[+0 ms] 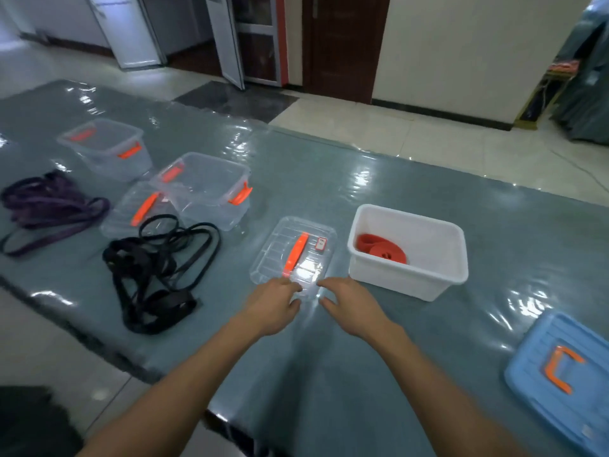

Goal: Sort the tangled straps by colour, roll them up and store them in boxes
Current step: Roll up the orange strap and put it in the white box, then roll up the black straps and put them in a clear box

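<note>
Left hand (276, 305) and right hand (349, 305) both reach to the near edge of a clear lid (293, 255) lying flat on the table (329, 374). On each hand the fingers are loosely spread, with the thumb apart from the forefinger and the lid's rim between them. Neither looks closed on the rim, though glare on the plastic blurs the exact contact. Just right of the lid is a white box (408, 275), open, with the red strap (379, 247) rolled up inside against its left wall. Judgement: red is sorted, rolled and boxed, and only the lid is left for this colour; whether this clear lid belongs to the white box I cannot tell. Left of the lid the black straps (158, 268) lie in a loose tangle, unrolled, one loop resting over a second clear lid (138, 209). Further left the purple straps (49, 209) lie in a separate heap, also unrolled. Behind them are two clear boxes, the nearer (204, 189) and the farther (105, 146), with nothing visible inside. A blue lid (560, 374) lies at the far right. Sorting by colour looks done; two colours remain to roll and store.
</note>
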`<state>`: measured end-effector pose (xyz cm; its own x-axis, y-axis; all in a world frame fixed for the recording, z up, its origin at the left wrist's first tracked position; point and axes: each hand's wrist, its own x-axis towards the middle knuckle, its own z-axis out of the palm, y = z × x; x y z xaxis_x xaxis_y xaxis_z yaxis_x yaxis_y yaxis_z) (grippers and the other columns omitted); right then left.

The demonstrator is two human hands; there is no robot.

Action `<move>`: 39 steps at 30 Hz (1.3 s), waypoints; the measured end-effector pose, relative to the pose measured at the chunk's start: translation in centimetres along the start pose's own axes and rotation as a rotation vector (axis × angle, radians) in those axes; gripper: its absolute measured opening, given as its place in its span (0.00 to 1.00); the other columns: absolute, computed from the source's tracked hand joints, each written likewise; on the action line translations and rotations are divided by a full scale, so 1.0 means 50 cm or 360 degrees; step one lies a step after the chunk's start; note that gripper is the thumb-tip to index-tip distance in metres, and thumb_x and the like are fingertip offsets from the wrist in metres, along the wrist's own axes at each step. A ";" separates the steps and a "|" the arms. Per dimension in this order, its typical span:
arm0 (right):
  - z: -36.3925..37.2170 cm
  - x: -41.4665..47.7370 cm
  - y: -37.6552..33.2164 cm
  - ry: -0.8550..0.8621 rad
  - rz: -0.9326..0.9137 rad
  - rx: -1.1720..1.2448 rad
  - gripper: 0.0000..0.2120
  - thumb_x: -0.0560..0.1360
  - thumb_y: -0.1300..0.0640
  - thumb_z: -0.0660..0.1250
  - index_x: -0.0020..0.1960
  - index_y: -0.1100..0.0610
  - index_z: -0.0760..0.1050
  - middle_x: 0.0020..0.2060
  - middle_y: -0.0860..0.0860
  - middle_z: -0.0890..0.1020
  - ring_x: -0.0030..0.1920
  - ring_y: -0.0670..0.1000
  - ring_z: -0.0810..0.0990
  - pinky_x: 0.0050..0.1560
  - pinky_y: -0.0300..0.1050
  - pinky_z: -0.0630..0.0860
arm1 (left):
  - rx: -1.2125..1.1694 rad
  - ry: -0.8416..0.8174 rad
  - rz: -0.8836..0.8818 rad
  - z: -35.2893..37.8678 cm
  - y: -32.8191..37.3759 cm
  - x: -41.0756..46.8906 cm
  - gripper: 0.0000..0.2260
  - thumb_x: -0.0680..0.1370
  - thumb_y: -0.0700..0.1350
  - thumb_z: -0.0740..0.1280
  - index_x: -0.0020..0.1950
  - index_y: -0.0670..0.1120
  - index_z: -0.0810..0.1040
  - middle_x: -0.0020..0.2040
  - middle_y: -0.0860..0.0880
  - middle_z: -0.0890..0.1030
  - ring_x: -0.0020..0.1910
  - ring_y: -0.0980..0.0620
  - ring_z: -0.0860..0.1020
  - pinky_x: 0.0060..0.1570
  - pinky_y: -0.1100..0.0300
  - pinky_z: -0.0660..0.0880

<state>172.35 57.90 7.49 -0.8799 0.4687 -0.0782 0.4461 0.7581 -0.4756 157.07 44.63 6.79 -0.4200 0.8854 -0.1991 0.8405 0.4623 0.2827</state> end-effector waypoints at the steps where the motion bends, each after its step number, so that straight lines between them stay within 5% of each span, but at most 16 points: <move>1: 0.022 0.011 -0.030 -0.0031 -0.0012 -0.0007 0.20 0.81 0.50 0.64 0.72 0.50 0.72 0.70 0.48 0.76 0.70 0.52 0.72 0.71 0.48 0.68 | -0.0016 -0.0013 -0.0028 -0.002 -0.035 -0.020 0.18 0.82 0.52 0.61 0.72 0.52 0.73 0.71 0.49 0.74 0.70 0.46 0.72 0.67 0.50 0.71; 11: 0.276 0.136 -0.391 -0.0475 -0.0165 -0.0057 0.25 0.80 0.49 0.65 0.76 0.52 0.68 0.73 0.50 0.72 0.73 0.52 0.69 0.72 0.45 0.64 | -0.0239 0.0028 -0.0307 -0.010 -0.450 -0.252 0.20 0.82 0.51 0.61 0.75 0.51 0.71 0.72 0.50 0.73 0.70 0.47 0.71 0.67 0.52 0.70; 19: 0.354 0.208 -0.538 -0.0522 -0.0153 -0.0035 0.28 0.78 0.53 0.67 0.77 0.52 0.66 0.73 0.51 0.71 0.72 0.53 0.70 0.70 0.43 0.66 | -0.0364 0.0111 -0.0409 0.008 -0.645 -0.353 0.18 0.82 0.48 0.62 0.73 0.49 0.74 0.69 0.47 0.76 0.67 0.46 0.74 0.65 0.53 0.72; 25: 0.385 0.280 -0.541 -0.0519 -0.0129 -0.0092 0.30 0.76 0.57 0.67 0.76 0.50 0.65 0.77 0.54 0.64 0.77 0.56 0.58 0.73 0.51 0.65 | -0.0107 0.0084 -0.0324 0.037 -0.714 -0.325 0.22 0.82 0.49 0.62 0.76 0.49 0.67 0.79 0.47 0.62 0.79 0.45 0.57 0.73 0.47 0.65; 29: 0.420 0.320 -0.514 -0.0561 -0.0121 -0.0173 0.29 0.75 0.57 0.68 0.75 0.52 0.67 0.73 0.53 0.69 0.74 0.56 0.63 0.71 0.51 0.68 | 0.0209 -0.0035 -0.0137 0.047 -0.742 -0.263 0.24 0.80 0.44 0.63 0.77 0.50 0.66 0.81 0.46 0.58 0.82 0.44 0.48 0.74 0.48 0.61; 34: 0.427 0.403 -0.463 -0.0402 -0.0076 -0.0047 0.09 0.76 0.54 0.70 0.55 0.50 0.76 0.52 0.47 0.77 0.57 0.51 0.75 0.52 0.44 0.72 | 0.0487 -0.0103 0.0067 0.019 -0.789 -0.160 0.17 0.77 0.44 0.65 0.66 0.50 0.77 0.69 0.49 0.72 0.73 0.47 0.65 0.65 0.52 0.63; 39: 0.369 0.502 -0.450 -0.0017 0.0091 0.0447 0.08 0.72 0.54 0.74 0.47 0.48 0.76 0.43 0.44 0.80 0.45 0.44 0.78 0.43 0.36 0.72 | 0.0004 0.0232 0.0025 -0.106 -0.848 -0.043 0.05 0.78 0.49 0.68 0.51 0.51 0.79 0.47 0.52 0.83 0.50 0.49 0.80 0.56 0.52 0.70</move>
<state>137.20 44.26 0.07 -0.8570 0.5011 -0.1205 0.4335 0.5745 -0.6943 120.52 23.39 0.19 -0.4517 0.8904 -0.0564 0.8482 0.4482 0.2824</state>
